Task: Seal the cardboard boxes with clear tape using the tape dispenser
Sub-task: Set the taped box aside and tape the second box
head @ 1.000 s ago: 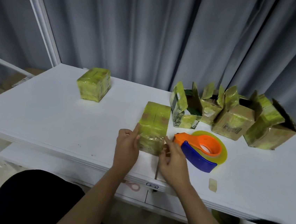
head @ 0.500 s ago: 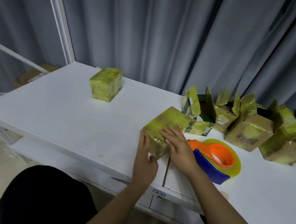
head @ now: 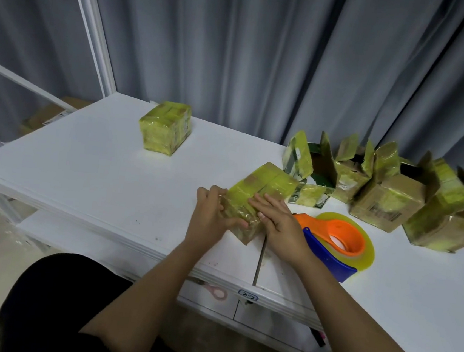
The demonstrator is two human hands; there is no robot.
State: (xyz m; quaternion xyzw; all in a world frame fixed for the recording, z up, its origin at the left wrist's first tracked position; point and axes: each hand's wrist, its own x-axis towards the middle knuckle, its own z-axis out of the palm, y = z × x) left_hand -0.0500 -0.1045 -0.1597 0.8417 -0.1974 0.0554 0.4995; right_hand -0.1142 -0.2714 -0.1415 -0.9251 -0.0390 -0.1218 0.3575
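Observation:
A small cardboard box [head: 267, 184] wrapped in yellowish tape lies on the white table [head: 95, 184], turned at an angle. My left hand [head: 210, 216] grips its near left corner, fingers curled round the edge. Flat on the box's near top lies my right hand [head: 278, 228], fingers straight, pressing the tape down. The tape dispenser [head: 335, 248], orange and blue with a yellowish roll, rests on the table just right of my right hand, untouched. Another taped, closed box [head: 164, 130] sits at the far left.
Several open boxes [head: 388, 198] with raised flaps stand in a row at the back right, before grey curtains. A seam [head: 259, 260] splits the tabletop under the box. A lower shelf holds pink-handled scissors [head: 214, 291].
The box was turned from straight to angled. My right hand moved from its right side onto its top; my left hand's fingers curled round the near corner. The camera view shifted left.

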